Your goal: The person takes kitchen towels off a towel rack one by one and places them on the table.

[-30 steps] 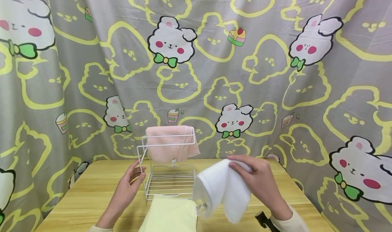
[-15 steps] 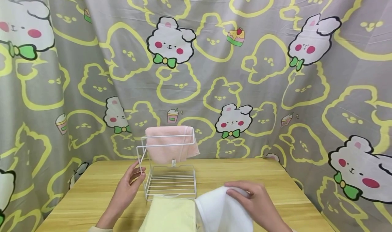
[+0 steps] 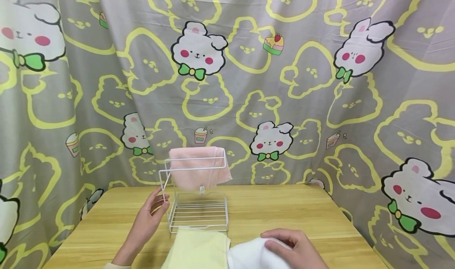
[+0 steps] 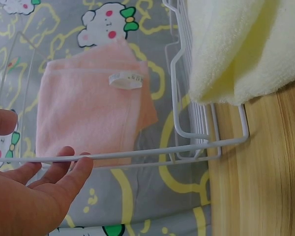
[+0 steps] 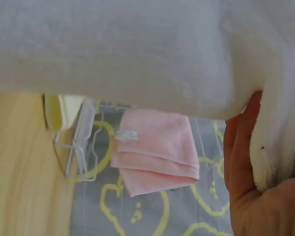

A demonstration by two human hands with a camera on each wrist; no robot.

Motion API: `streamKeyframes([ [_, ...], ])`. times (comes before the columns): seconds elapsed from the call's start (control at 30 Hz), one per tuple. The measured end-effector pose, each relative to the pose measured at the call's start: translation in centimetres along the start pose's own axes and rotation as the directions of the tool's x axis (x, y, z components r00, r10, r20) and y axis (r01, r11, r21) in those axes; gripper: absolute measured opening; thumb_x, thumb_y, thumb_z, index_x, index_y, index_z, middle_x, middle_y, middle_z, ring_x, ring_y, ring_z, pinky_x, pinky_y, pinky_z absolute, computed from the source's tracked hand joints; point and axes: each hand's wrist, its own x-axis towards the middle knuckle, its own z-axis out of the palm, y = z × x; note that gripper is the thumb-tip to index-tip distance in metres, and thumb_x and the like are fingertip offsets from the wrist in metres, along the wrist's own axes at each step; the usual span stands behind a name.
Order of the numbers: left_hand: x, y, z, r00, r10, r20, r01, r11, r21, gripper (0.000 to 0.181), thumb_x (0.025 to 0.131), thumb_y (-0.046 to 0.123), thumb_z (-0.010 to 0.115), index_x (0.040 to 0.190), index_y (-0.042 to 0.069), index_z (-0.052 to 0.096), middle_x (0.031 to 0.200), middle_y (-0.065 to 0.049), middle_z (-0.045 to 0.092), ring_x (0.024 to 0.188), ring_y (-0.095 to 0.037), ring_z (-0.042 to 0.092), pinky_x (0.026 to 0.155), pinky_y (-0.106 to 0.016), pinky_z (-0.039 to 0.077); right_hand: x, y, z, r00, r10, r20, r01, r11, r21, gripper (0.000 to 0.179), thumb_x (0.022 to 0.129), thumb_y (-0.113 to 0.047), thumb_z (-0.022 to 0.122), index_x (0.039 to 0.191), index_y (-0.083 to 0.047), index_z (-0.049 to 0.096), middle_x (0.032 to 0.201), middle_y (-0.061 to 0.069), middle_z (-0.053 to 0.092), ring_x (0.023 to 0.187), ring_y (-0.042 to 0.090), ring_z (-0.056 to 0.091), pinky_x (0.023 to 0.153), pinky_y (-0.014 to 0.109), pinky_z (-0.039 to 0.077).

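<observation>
In the head view my left hand point(image 3: 150, 217) holds the left upright of a white wire rack point(image 3: 199, 168); the left wrist view shows its fingertips point(image 4: 81, 164) at the wire. A pink towel point(image 3: 193, 178) with a small tag hangs over the rack's top. My right hand point(image 3: 296, 247) pinches a white towel point(image 3: 254, 255) low at the front, right of the rack. That towel point(image 5: 113, 59) fills the upper part of the right wrist view, with fingers on one side of the cloth. A folded yellow towel point(image 3: 199, 249) lies in front of the rack.
The wooden table point(image 3: 284, 205) extends around the rack. Behind it hangs a grey patterned curtain point(image 3: 227, 83), which also closes in both sides. The yellow towel lies between the rack and the table's near side.
My right hand has lowered the white towel toward the near side of the table, beside the yellow towel. My left hand and the rack have stayed in place.
</observation>
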Motion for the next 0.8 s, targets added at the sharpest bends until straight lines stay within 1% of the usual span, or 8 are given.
streamKeyframes([
  [0.07,0.0,0.0,0.0,1.0,0.0,-0.002,0.0,1.0,0.003,0.061,0.101,0.032,0.054,0.153,0.015,0.026,0.136,-0.013,0.053,0.128,-0.031,0.049,0.09,-0.015,0.045,0.4,0.5,0.1,1.0,0.009,-0.009,-0.009,1.0,-0.009,0.031,0.095,-0.026,0.065,0.115,-0.003,0.071,0.108,0.003,0.073,0.09,0.004,0.066,0.072,0.022,0.054],
  [0.17,0.0,0.0,-0.1,1.0,-0.004,-0.007,0.004,1.0,0.003,0.06,0.101,0.032,0.054,0.153,0.016,0.027,0.136,-0.012,0.053,0.127,-0.03,0.049,0.089,-0.014,0.045,1.3,1.9,0.2,0.997,0.046,-0.065,-0.05,0.997,-0.058,0.031,0.093,-0.032,0.067,0.112,-0.01,0.073,0.11,0.002,0.073,0.096,0.001,0.064,0.077,0.019,0.051],
  [0.23,-0.1,0.0,0.0,1.0,-0.004,-0.007,0.004,1.0,0.001,0.06,0.101,0.032,0.054,0.153,0.015,0.027,0.136,-0.012,0.053,0.127,-0.03,0.049,0.09,-0.014,0.044,2.0,3.1,0.2,0.993,0.063,-0.104,-0.072,0.994,-0.082,0.031,0.092,-0.035,0.068,0.111,-0.011,0.073,0.11,0.0,0.073,0.099,0.0,0.063,0.079,0.018,0.05],
  [0.33,-0.1,0.0,0.1,1.0,0.004,-0.003,-0.004,1.0,-0.006,0.061,0.101,0.031,0.054,0.153,0.013,0.027,0.136,-0.013,0.053,0.128,-0.031,0.049,0.092,-0.014,0.043,2.8,4.9,0.2,0.991,0.045,-0.127,-0.062,0.99,-0.127,0.029,0.091,-0.035,0.068,0.11,-0.013,0.074,0.109,0.0,0.073,0.1,0.001,0.063,0.082,0.017,0.05],
  [0.47,-0.1,0.1,0.3,0.999,0.026,-0.018,-0.027,1.0,-0.008,0.061,0.101,0.028,0.055,0.152,0.01,0.028,0.134,-0.015,0.054,0.127,-0.033,0.05,0.093,-0.01,0.041,3.9,6.8,0.2,0.994,0.007,-0.107,-0.026,0.983,-0.184,0.025,0.092,-0.037,0.067,0.107,-0.019,0.075,0.107,-0.002,0.073,0.1,0.002,0.064,0.081,0.018,0.051],
  [0.6,0.0,0.2,0.2,0.999,0.024,-0.025,-0.025,1.0,-0.008,0.062,0.101,0.027,0.056,0.153,0.01,0.027,0.135,-0.015,0.054,0.127,-0.032,0.05,0.094,-0.006,0.038,5.0,8.0,0.4,0.997,-0.028,-0.066,0.01,0.968,-0.249,0.024,0.092,-0.041,0.065,0.106,-0.023,0.075,0.107,-0.006,0.073,0.101,0.002,0.063,0.081,0.02,0.051],
  [0.7,0.0,0.2,0.1,0.999,0.024,-0.021,-0.025,1.0,-0.011,0.062,0.101,0.027,0.056,0.152,0.009,0.027,0.136,-0.016,0.054,0.127,-0.032,0.05,0.093,-0.006,0.038,5.5,8.7,0.4,0.998,-0.044,-0.046,0.029,0.96,-0.28,0.024,0.092,-0.04,0.065,0.107,-0.023,0.075,0.107,-0.008,0.073,0.101,0.003,0.063,0.084,0.02,0.051],
  [0.8,-0.1,0.2,0.1,1.0,0.014,-0.017,-0.015,1.0,-0.017,0.06,0.101,0.026,0.056,0.151,0.009,0.028,0.135,-0.015,0.054,0.127,-0.031,0.05,0.091,-0.008,0.041,5.8,9.2,0.3,0.997,-0.059,-0.039,0.044,0.95,-0.31,0.025,0.093,-0.038,0.065,0.107,-0.021,0.075,0.107,-0.007,0.073,0.101,0.005,0.064,0.085,0.022,0.051],
])
